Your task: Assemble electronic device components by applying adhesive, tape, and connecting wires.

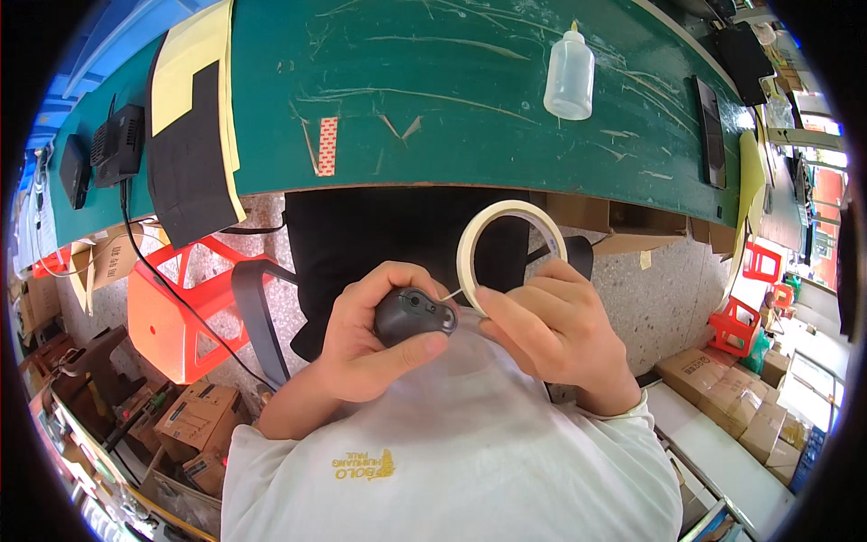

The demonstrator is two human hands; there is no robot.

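My left hand [361, 357] is closed round a small dark grey, rounded device [406, 321] with a round socket and small recesses in its end face. My right hand [564, 330] grips a roll of cream masking tape [466, 253] by its lower edge, the ring standing up between thumb and fingers. A thin pale strip [452, 294] runs from the roll to the top of the device, near my left fingertips. Both hands are in front of my chest, short of the table edge. The device's underside is hidden by my left palm.
On the scratched green table [406, 99] stand a translucent squeeze bottle [570, 81] and a black box-shaped device [119, 144]. A red-and-white patterned strip [328, 146] lies near its edge. Red stools [172, 316], a black chair [257, 312] and cardboard boxes [199, 415] stand around.
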